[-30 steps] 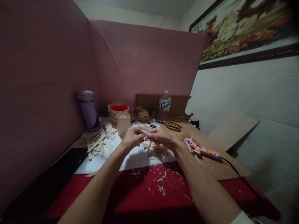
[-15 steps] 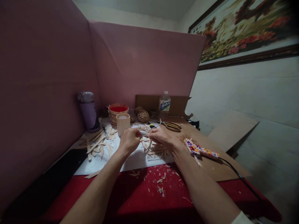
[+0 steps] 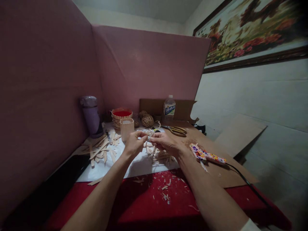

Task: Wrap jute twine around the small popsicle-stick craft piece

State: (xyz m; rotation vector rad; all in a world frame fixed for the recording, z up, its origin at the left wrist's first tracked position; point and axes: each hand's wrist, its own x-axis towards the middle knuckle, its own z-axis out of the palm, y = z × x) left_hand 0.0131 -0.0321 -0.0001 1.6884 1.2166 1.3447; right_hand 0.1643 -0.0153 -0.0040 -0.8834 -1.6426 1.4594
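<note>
Over the white sheet point(image 3: 139, 166), my left hand point(image 3: 135, 143) and my right hand point(image 3: 166, 143) meet, thumbs and forefingers pinched with the fingertips almost touching. Between them runs a thin strand of twine point(image 3: 157, 123); one end curls up behind my right hand, and its middle is hidden by the fingers. Just left of my left hand stands a cup made of upright wooden sticks point(image 3: 127, 131). Beneath and beyond the hands lie broken wood pieces point(image 3: 163, 157) and loose fibres.
A red-lined stick basket point(image 3: 122, 117), twine ball point(image 3: 147, 120), bottle point(image 3: 169, 110) and scissors point(image 3: 178, 131) are behind. Right, a patterned glue gun point(image 3: 205, 155) with a cord rests on cardboard point(image 3: 223, 179). Left are wooden sticks point(image 3: 99, 149), a purple tumbler point(image 3: 91, 118) and a black slab point(image 3: 69, 168).
The twine's free end has swung left and now curls lower behind my right hand. My left fingers have straightened slightly, and both hands remain close together.
</note>
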